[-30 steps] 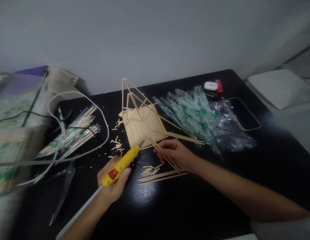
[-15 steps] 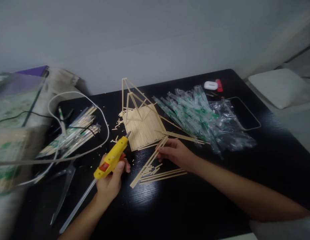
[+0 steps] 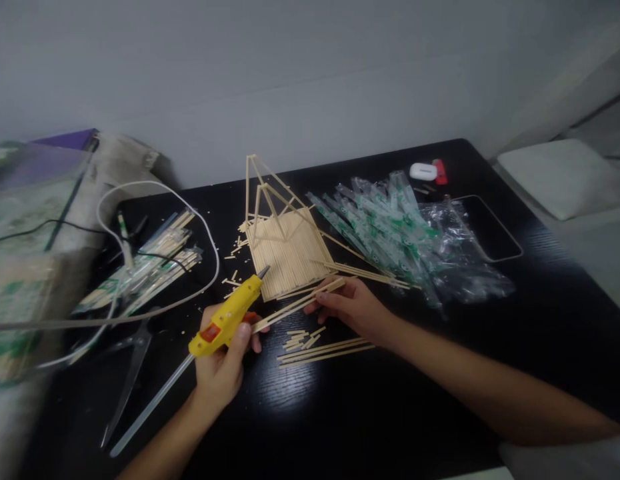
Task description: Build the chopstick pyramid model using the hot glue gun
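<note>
My left hand (image 3: 223, 363) is wrapped round a yellow hot glue gun (image 3: 229, 317), its nozzle pointing up and to the right and a long glue stick (image 3: 153, 405) coming out of its back. Between the fingers of my right hand (image 3: 347, 307) is a narrow frame of chopsticks (image 3: 295, 307), whose left end reaches the left fingers. Just beyond lies a flat mat of chopsticks (image 3: 290, 257) with triangular stick frames (image 3: 263, 193) standing on its far part. Short cut pieces (image 3: 300, 340) and several loose chopsticks (image 3: 325, 351) rest on the table below my right hand.
Crumpled clear-and-green wrappers (image 3: 390, 220) cover the table's right side, near a phone-like dark slab (image 3: 490, 227) and a white case (image 3: 423, 172). A white cable (image 3: 217, 260) loops over packed chopsticks (image 3: 160, 260) at left. Pliers-like tool (image 3: 133, 373) lies at front left.
My right hand has turned the chopstick frame flatter, its left end swinging up to the left fingers. The glue gun has shifted slightly right.
</note>
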`<state>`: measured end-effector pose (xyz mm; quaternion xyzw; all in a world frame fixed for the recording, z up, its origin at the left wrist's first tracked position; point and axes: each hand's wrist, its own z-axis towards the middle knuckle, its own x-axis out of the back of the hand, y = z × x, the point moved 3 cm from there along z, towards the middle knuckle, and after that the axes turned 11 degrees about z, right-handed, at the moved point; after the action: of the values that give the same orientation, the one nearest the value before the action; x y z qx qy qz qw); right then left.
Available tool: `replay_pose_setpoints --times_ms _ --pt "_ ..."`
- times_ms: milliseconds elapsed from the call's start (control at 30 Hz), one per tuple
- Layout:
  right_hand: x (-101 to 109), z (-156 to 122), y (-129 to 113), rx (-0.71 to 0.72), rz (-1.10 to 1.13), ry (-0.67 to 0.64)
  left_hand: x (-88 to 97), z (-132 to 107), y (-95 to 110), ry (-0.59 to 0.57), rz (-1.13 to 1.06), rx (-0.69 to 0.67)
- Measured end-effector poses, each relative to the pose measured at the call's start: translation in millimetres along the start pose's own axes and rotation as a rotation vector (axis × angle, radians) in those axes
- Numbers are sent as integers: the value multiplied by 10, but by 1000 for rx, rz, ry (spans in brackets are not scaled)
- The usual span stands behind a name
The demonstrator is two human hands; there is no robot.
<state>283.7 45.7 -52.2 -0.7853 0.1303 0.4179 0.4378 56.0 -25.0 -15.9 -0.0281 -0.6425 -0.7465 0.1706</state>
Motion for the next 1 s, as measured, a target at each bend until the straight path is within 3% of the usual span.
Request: replay_pose_setpoints --times_ms 300,500,667,800,1000 --pt "2 0 -4 -33 11 -47 13 50 29 137 155 82" --pt "-41 -28 -93 -212 79 -170 78 106 2 166 158 107" --pt "-73 -65 -102 -365 6 -237 68 114 28 45 206 48" --pt "-142 -126 -76 -471 -177 -343 -16 89 120 -45 221 -41" --pt "-199 -181 -36 -546 -277 -386 -124 34 136 -144 137 -2"
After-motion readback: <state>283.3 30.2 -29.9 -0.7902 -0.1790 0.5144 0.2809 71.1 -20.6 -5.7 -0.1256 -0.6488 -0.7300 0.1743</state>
